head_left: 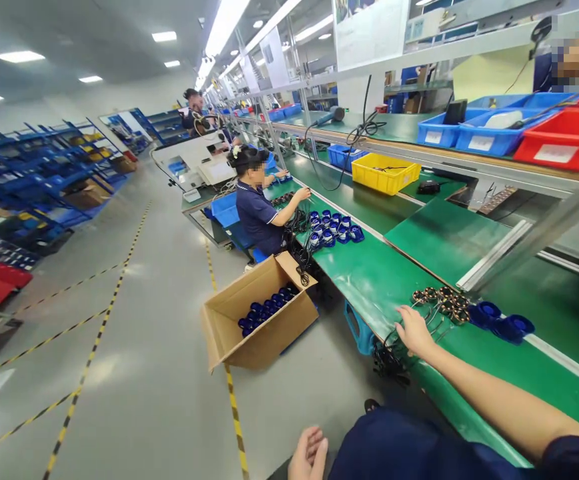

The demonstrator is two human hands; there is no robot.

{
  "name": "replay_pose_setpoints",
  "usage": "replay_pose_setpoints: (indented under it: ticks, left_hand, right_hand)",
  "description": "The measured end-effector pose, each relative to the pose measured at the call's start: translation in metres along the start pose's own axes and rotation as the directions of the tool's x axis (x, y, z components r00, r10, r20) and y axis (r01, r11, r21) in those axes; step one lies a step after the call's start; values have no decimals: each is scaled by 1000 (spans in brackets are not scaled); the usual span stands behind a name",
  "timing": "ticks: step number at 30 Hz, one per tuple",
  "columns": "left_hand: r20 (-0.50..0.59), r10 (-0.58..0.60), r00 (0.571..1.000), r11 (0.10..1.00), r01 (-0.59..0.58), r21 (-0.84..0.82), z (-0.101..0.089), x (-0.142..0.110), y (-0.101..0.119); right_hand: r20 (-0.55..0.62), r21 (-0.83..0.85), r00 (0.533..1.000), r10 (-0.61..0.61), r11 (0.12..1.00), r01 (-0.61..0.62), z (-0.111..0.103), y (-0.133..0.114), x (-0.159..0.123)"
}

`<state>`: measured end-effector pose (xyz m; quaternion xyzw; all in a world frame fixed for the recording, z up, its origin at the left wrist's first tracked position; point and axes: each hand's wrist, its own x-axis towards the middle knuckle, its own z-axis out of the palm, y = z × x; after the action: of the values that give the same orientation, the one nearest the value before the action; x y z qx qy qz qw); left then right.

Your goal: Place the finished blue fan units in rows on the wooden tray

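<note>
My right hand (414,331) is over the near edge of the green bench (369,270), fingers stretched out and apart. Nothing shows in its grip. Thin cables (437,323) lie beside it and run to several round copper-wound parts (442,303), which look like motor coils. A bundle of black cables (391,363) hangs over the bench edge below this hand. Just right of the coils are blue round plastic housings (502,322). Low in the picture, my left hand (308,455) is beside my body, away from the bench, its fingers loosely curled and seemingly empty.
On the floor stands an open cardboard box (264,347) with blue parts inside. A seated co-worker (257,210) handles parts farther along the bench, near more blue housings (337,228). A blue stool (359,330) is under the edge. Yellow (385,175) and red (567,137) bins stand beyond.
</note>
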<state>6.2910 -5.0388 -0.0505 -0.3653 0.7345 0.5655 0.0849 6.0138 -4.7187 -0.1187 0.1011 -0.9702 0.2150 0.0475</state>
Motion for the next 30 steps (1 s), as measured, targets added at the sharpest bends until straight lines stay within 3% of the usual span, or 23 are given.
replay_pose_setpoints:
  ticks: [4,7,13,18,25,28,30]
  left_hand:
    - [225,7,974,999,-15,34,14,74,41]
    - [335,-3,942,995,-32,96,11,133,71]
    - [337,3,942,985,-61,160,-37,228,106]
    - [284,-28,958,992,-8,124,-57,269,120]
    - [393,-191,899,981,159,115,-57,322,129]
    - [403,-154,902,987,123,103,-50,348,146]
    - [450,-129,884,990,92,103,-34,364,163]
  right_hand:
    - [10,-45,1000,23,999,-22,12,-21,50]
    - [2,-100,1000,14,995,-14,22,-41,97]
    - [-55,-235,990,128,962,-137,36,-59,174]
    - [7,-339,987,163,929,-151,39,-62,228]
    - [78,-430,992,102,901,-59,52,-58,359]
    - [175,-433,983,52,901,30,65,-48,402]
    - [239,-409,971,29,910,73,71,-41,418]
